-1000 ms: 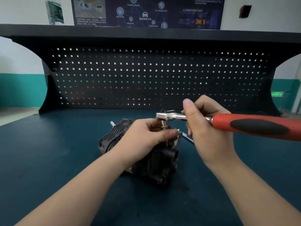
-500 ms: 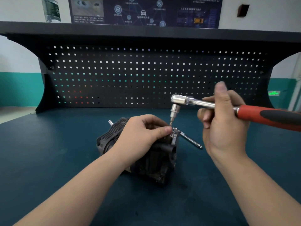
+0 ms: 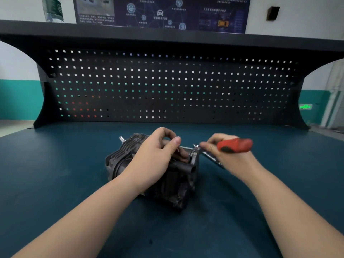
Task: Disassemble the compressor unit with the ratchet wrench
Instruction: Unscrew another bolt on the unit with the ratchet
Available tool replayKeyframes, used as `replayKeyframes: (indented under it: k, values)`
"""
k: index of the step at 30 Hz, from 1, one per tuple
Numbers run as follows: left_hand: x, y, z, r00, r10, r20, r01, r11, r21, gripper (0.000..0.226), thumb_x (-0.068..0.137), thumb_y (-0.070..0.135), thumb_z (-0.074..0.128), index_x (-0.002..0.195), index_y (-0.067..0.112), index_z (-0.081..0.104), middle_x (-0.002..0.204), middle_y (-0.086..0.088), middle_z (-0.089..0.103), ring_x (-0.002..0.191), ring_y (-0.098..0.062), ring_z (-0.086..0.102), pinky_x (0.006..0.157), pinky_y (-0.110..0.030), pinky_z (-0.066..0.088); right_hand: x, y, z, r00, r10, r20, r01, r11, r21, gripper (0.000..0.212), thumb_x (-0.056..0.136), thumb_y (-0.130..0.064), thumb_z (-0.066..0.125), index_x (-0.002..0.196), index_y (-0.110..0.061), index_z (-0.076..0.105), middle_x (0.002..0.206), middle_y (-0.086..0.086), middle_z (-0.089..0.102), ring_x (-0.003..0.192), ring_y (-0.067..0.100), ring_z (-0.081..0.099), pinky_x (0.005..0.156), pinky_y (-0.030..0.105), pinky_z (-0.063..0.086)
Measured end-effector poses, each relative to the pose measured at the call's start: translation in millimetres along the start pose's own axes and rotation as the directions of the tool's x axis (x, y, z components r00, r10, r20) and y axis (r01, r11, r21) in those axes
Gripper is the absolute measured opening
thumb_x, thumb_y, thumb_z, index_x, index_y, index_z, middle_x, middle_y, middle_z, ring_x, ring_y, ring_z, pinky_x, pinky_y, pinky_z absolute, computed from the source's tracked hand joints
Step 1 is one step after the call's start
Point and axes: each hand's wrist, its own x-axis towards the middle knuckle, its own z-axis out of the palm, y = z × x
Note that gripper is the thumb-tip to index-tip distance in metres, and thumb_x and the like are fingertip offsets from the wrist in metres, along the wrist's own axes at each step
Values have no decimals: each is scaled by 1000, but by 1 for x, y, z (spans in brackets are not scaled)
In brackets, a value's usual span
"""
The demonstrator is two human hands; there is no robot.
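So the compressor unit (image 3: 149, 175) is lying on its side on the dark teal bench top (image 3: 55, 183), just in front of the pegboard (image 3: 167, 86). The left hand (image 3: 156, 155) is curled over the top of it, pinching something small I can't make out. The right hand (image 3: 225, 155) grips the ratchet wrench (image 3: 235, 145) by its red handle just right of the unit, though it's pretty motion-blurred.

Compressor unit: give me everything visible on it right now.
The compressor unit is a dark grey, metal-looking block lying on the blue-green bench top. Its far left end is ribbed with cooling fins and carries a short silvery stub; a round port faces right, beside a lighter metal bracket. The left hand rests on top, fingers pinching something small at the bracket. The lower right casing looks grimy.
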Motion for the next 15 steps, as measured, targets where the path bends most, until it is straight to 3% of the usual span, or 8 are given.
replayKeyframes:
  k: [3, 6, 9, 12, 15]
  values:
    - [1, -2, -1, 1000, 21, 3, -21, 999, 26, 9, 97, 19, 48, 90, 12, 48, 69, 1, 71, 68, -9, 69, 59, -16, 50, 2, 17, 1, 993, 71, 92, -78, 995, 67, 21, 79, -37, 77, 72, -19, 70, 63, -8, 65, 55, 4, 57, 53, 16, 45]
    - [1, -4, -1, 1000, -12, 10, 12, 1000, -16, 9, 96, 17, 50, 89, 12, 50, 74, -3, 72, 70, -14, 70, 59, -21, 52, 0, 27, -5, 973, 78, 215, -113, 982, 153, 10, 75, -18, 81, 82, -16, 73, 76, -1, 72, 70, 11, 66, 63, 17, 50]
    - [1, -4, -1, 1000, -7, -5, 7, 1000, 2, 8, 91, 20, 57, 85, 15, 57, 81, -2, 74, 74, -14, 70, 63, -23, 54, -2, 30, -11, 942, 35, 334, -54, 997, 48, 23, 76, -7, 79, 96, -15, 72, 97, 2, 72, 94, 17, 68, 85, 27, 52]
    - [1, -4, -3, 997, 38, -60, -33, 996, 88, 8, 85, 24, 66, 77, 23, 65, 72, 9, 69, 67, -5, 63, 64, -14, 48, -5, 32, -12, 935, 11, 355, 0, 1000, -30, 25, 80, -4, 74, 99, -17, 67, 97, -2, 69, 90, 7, 65, 80, 21, 51]
    - [0, -3, -3, 997, 37, -72, -33, 998, 59, 8, 83, 21, 68, 75, 22, 67, 64, 9, 65, 60, -3, 58, 59, -11, 45, -3, 43, -1, 921, -83, 382, 181, 957, -227, 22, 84, 1, 63, 101, -12, 62, 93, 0, 66, 84, 8, 61, 74, 20, 48]
